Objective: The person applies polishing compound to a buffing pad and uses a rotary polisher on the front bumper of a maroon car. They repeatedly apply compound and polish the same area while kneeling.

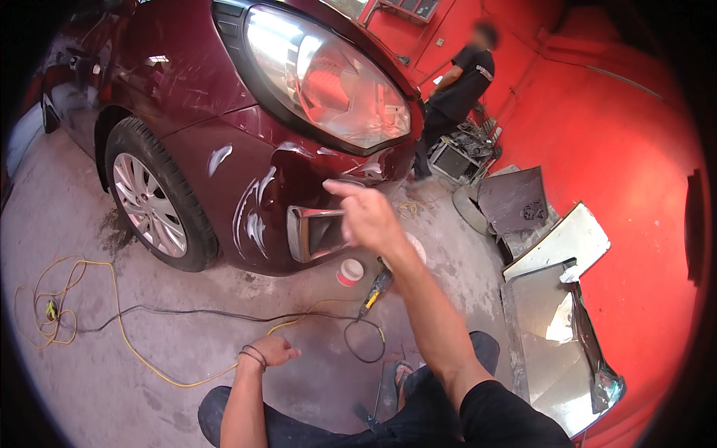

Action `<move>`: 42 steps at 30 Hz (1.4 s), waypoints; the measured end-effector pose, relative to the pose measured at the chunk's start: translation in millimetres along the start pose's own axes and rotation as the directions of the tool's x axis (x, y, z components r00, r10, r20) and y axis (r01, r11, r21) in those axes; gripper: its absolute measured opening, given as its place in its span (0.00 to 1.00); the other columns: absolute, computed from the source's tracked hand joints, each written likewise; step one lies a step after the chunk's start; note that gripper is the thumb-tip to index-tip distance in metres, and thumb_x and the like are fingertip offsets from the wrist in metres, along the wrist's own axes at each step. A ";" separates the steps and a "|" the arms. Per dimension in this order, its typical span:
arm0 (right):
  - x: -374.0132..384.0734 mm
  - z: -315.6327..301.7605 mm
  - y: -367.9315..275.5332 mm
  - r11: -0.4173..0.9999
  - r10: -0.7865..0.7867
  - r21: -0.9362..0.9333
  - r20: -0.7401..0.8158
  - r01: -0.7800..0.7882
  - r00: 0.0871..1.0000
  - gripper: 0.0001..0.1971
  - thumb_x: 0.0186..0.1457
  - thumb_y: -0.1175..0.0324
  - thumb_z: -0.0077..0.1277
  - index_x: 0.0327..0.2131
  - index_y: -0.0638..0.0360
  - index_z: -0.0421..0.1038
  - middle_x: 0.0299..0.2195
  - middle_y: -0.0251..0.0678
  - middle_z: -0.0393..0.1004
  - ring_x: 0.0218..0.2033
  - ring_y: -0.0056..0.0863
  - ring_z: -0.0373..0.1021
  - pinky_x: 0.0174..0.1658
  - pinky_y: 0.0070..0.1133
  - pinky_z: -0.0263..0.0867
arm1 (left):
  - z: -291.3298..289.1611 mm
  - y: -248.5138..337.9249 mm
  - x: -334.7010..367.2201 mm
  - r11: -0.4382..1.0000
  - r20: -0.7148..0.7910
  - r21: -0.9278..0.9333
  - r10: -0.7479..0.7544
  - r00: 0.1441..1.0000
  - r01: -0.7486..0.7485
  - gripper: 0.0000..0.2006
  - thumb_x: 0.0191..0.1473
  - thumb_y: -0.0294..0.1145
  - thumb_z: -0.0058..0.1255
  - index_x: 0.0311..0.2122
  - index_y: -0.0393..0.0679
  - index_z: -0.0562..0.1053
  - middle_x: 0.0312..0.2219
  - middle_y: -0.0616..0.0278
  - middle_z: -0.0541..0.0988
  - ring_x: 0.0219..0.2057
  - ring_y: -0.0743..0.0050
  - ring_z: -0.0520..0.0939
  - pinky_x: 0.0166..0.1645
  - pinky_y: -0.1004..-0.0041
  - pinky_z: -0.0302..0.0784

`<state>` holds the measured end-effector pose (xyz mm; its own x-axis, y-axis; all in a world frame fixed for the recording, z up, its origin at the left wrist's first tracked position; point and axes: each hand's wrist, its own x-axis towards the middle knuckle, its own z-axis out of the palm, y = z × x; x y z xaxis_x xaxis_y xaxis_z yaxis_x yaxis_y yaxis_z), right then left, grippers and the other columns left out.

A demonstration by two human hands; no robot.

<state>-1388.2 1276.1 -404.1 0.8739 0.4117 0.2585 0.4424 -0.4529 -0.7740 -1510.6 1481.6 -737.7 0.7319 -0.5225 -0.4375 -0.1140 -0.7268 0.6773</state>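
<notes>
My right hand (367,216) reaches up in front of the dark red car bumper (224,201), its index finger stretched out and the other fingers curled. Nothing shows in it, and I cannot tell whether the fingertip touches the paint. Whitish smears (256,213) mark the bumper corner left of this hand. Just behind the hand is a framed bumper opening (314,233), and above it the headlight (328,78). My left hand (273,351), with dark bands at the wrist, hangs low near my left knee. Its fingers are curled in, with nothing visible in them.
A power tool (377,290) and a red-and-white round container (349,272) rest on the floor below the bumper. A yellow cord (123,328) and a black cable (202,311) cross the floor. Panels (564,239) lean at the right wall. Another person (463,82) stands beyond the car.
</notes>
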 end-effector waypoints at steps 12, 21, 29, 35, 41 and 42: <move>-5.7 118.7 -6.2 0.747 -0.137 -0.623 0.197 0.232 0.971 0.33 0.68 0.64 0.49 0.74 0.58 0.63 0.30 0.57 0.82 0.34 0.60 0.80 0.43 0.51 0.75 | 2.9 3.7 34.0 0.985 0.114 -0.168 -0.029 0.993 0.048 0.36 0.69 0.68 0.52 0.50 0.38 0.86 0.39 0.52 0.89 0.41 0.62 0.91 0.53 0.61 0.83; -122.8 -135.7 169.7 0.559 0.350 -0.767 -0.127 -0.316 0.928 0.39 0.65 0.58 0.53 0.78 0.43 0.57 0.47 0.60 0.84 0.51 0.60 0.81 0.57 0.50 0.75 | 30.1 -50.6 70.9 0.956 0.250 -0.129 -0.227 0.941 0.265 0.38 0.68 0.67 0.57 0.57 0.32 0.83 0.51 0.49 0.89 0.43 0.59 0.93 0.57 0.58 0.84; -166.3 -241.8 427.5 0.698 0.522 -0.527 -0.088 -0.485 0.848 0.50 0.61 0.59 0.61 0.81 0.59 0.48 0.54 0.59 0.83 0.57 0.55 0.80 0.62 0.37 0.75 | 24.4 1.0 94.0 0.952 0.247 -0.031 -0.287 0.925 0.304 0.31 0.70 0.62 0.54 0.55 0.38 0.84 0.43 0.46 0.90 0.44 0.53 0.92 0.54 0.58 0.84; -94.5 -231.7 498.8 0.674 0.551 -0.565 -0.044 -0.476 0.833 0.55 0.59 0.46 0.65 0.82 0.51 0.47 0.75 0.57 0.60 0.73 0.59 0.62 0.74 0.44 0.63 | 20.9 88.2 115.5 0.953 -0.079 -0.004 -0.304 0.949 0.304 0.29 0.69 0.59 0.55 0.57 0.41 0.84 0.48 0.41 0.89 0.55 0.40 0.88 0.60 0.55 0.82; -47.3 -229.3 538.6 0.594 0.522 -0.697 -0.046 -0.402 0.852 0.57 0.56 0.38 0.68 0.82 0.40 0.49 0.82 0.47 0.43 0.80 0.58 0.45 0.75 0.65 0.48 | 39.8 153.6 143.2 0.901 -0.083 0.032 -0.428 0.900 0.432 0.30 0.69 0.59 0.56 0.60 0.42 0.82 0.48 0.41 0.89 0.54 0.40 0.88 0.61 0.53 0.82; -42.2 -232.1 545.8 0.581 0.509 -0.700 -0.085 -0.415 0.856 0.58 0.56 0.38 0.68 0.82 0.40 0.48 0.82 0.47 0.42 0.81 0.59 0.43 0.76 0.66 0.46 | 44.5 158.8 144.8 0.889 -0.079 0.030 -0.453 0.888 0.456 0.30 0.68 0.59 0.57 0.61 0.43 0.83 0.47 0.41 0.89 0.52 0.40 0.89 0.60 0.53 0.83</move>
<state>-1136.8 828.0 -703.3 0.9908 0.0545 -0.1236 0.0353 -0.9877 -0.1521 -1452.6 1270.7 -719.9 0.7549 -0.0995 -0.6483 0.2124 -0.8981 0.3852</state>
